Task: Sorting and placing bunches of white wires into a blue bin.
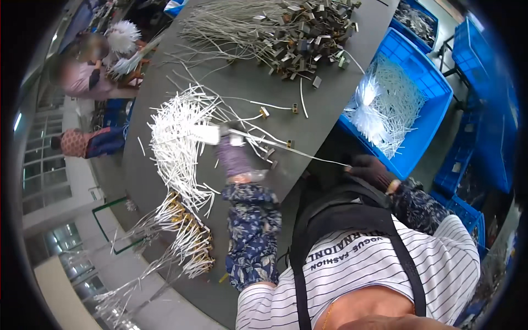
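Grey desk (330,71) strewn with white tubes (176,143) and wires.
Left hand (232,157) — gloved — grips a thin wire (286,147) on the desk beside the tubes; right hand (369,168) pinches the wire's far end off the desk edge, near the blue bin (434,82).

a small clear plastic bag (254,175) lies crumpled near the middle of the frame, on the dark grey table, just below the gloved hand. it is see-through with pale glints. the open blue plastic crates (434,88) stand at the upper right of the frame, boxy with thick rims, one filled with white strips. more blue crates (465,212) are stacked along the right edge. no labels, signs or screens show.
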The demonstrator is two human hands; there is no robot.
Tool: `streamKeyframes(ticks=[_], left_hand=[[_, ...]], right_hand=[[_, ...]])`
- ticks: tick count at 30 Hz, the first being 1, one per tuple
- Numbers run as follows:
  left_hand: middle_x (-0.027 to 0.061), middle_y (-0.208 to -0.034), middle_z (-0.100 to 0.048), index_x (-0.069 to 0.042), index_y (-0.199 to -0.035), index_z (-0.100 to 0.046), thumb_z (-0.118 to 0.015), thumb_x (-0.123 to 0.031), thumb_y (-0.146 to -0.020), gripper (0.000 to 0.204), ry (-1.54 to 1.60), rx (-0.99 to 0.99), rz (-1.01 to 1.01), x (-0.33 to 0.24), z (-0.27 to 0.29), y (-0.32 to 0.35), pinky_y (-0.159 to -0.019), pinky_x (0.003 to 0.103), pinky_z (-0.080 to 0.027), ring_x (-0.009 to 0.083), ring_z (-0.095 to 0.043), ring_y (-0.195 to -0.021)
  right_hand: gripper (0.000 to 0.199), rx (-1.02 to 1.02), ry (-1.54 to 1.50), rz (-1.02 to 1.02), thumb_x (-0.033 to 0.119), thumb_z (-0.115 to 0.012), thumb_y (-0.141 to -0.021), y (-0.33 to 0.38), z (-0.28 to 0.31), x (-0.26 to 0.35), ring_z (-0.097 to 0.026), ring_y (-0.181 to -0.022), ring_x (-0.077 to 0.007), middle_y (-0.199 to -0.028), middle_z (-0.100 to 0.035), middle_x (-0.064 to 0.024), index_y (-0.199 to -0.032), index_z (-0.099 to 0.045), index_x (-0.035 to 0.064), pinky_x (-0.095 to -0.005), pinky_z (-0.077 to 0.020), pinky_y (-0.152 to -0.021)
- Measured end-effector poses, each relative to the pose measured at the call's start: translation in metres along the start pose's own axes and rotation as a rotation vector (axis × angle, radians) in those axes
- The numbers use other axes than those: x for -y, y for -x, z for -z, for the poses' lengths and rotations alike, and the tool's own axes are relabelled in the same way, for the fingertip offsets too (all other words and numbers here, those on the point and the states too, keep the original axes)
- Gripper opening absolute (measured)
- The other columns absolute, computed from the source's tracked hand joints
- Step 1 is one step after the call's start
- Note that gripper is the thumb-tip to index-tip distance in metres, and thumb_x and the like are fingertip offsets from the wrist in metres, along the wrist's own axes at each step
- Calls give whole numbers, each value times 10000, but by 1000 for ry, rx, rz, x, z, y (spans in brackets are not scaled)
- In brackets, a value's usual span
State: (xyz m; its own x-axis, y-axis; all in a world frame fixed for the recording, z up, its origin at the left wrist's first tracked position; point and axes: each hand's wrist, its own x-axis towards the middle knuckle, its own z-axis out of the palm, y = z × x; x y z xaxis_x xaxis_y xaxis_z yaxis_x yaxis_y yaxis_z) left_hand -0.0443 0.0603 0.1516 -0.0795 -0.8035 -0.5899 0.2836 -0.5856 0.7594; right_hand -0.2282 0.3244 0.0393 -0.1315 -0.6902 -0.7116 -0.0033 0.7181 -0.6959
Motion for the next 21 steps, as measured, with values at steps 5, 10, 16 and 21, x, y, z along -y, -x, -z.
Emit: streamKeyframes(ticks=[5, 10, 16, 21], left_hand=[[15, -790, -611, -116, -943, -611, -640, -398, -837, 303, -481, 43, -81, 69, 80, -62, -588, 365, -486, 179, -601, -709], [66, -633, -612, 24, -833, -615, -693, -275, -820, 310, -928, 136, -127, 36, 85, -84, -397, 261, -427, 114, -537, -444], [51, -627, -613, -22, -850, -618, -634, -270, -869, 249, -627, 209, -32, 22, 57, -62, -378, 228, -392, 99, -540, -458], [88, -904, -656, -21, -1047, -575, -548, -333, -926, 336, -249, 291, 85, 52, 6, -29, -576, 283, -481, 165, -622, -711]], right_hand=[[582, -50, -132, 335, 298, -731, -756, -51, -71, 135, -578, -1020, -249, -1140, -572, -152, -1228, -511, 39, -353, -466, -876], [595, -425, 531, 635, 321, -715, -761, -114, -45, 138, -579, -1037, -321, -1210, -535, -188, -1257, -489, 82, -412, -481, -872], [271, -686, 1010, 722, 255, -652, -811, -191, 49, 127, -622, -801, -283, -951, -618, -168, -1030, -626, 97, -408, -518, -644], [130, 107, -221, 313, 144, -643, -792, -99, 11, 138, -539, -747, -127, -787, -587, 17, -894, -616, 68, -287, -437, -626]])
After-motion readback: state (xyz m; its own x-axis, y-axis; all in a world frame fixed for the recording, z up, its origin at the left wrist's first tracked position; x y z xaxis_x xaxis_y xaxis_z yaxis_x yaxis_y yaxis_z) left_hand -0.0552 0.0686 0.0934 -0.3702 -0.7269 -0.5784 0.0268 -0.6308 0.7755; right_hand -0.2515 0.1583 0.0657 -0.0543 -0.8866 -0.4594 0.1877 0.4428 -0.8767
